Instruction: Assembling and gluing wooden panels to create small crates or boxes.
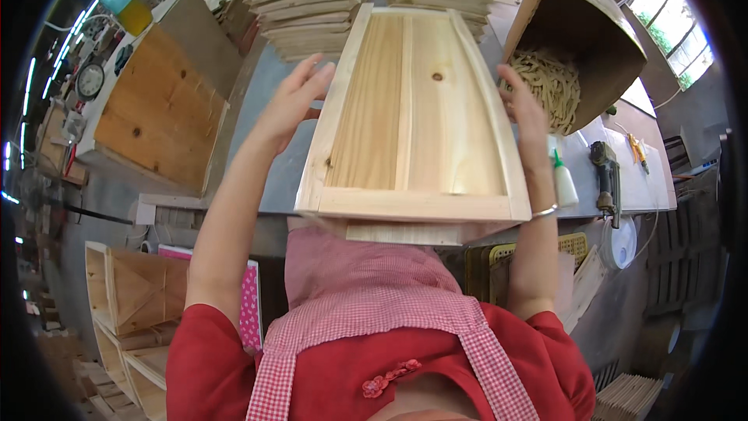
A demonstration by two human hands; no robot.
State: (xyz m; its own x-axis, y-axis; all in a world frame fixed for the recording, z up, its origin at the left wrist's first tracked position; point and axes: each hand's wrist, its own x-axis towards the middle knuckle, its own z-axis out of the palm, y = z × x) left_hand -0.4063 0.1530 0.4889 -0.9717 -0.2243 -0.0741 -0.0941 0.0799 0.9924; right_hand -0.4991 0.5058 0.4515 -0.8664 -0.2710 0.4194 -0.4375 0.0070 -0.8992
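A framed wooden panel [413,117] of pale pine, with a raised frame around flat boards, lies lengthwise in front of me on the grey workbench [269,101], its near end over the bench edge. My left hand [292,97] rests against the panel's left side rail, fingers spread. My right hand [523,105] presses on the right side rail, a thin bracelet on its wrist. Under the near end a second wooden piece [405,232] sticks out.
Stacks of similar wooden panels [304,0] stand at the bench's far side. A tilted cardboard box of wooden pieces [573,39] is at right, with a glue bottle [562,179] and a power tool [606,179]. Wooden boxes [136,288] stand at lower left.
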